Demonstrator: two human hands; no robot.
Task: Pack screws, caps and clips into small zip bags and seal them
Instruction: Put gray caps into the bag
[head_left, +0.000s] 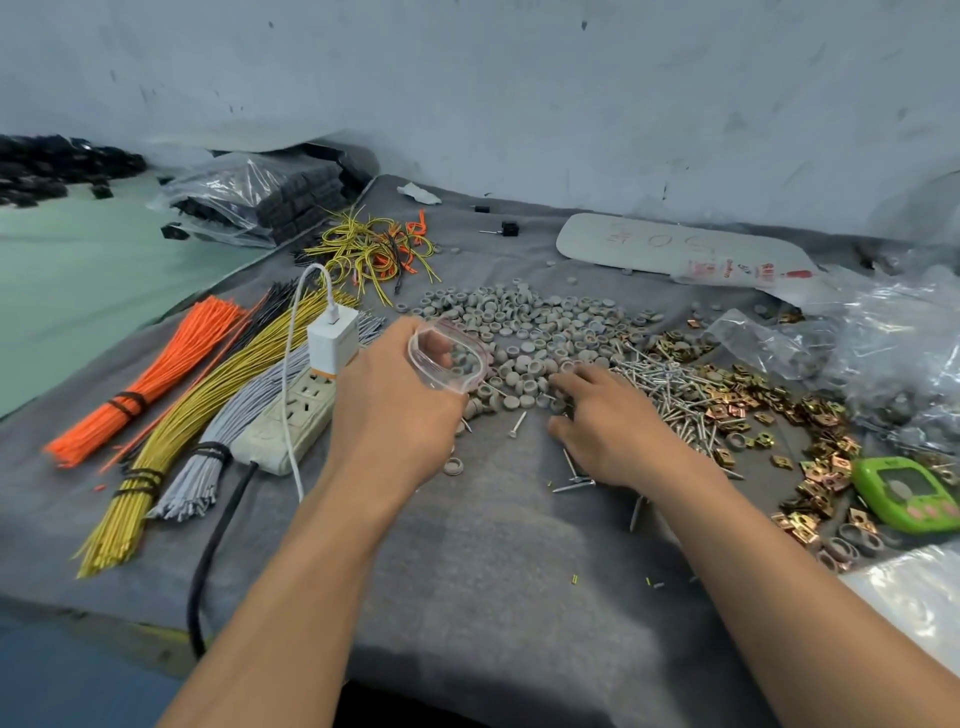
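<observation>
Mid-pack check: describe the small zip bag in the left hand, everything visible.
The small zip bag is clear thin plastic with a reddish zip strip round its mouth. The mouth gapes open in a rounded shape, and a few grey caps seem to lie inside. The left hand grips it from the left, above the near-left edge of the cap pile.

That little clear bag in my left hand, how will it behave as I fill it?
Probably floppy: the zip bag is thin clear film, its mouth held open by the left hand. Its glossy surface may be slippery.
</observation>
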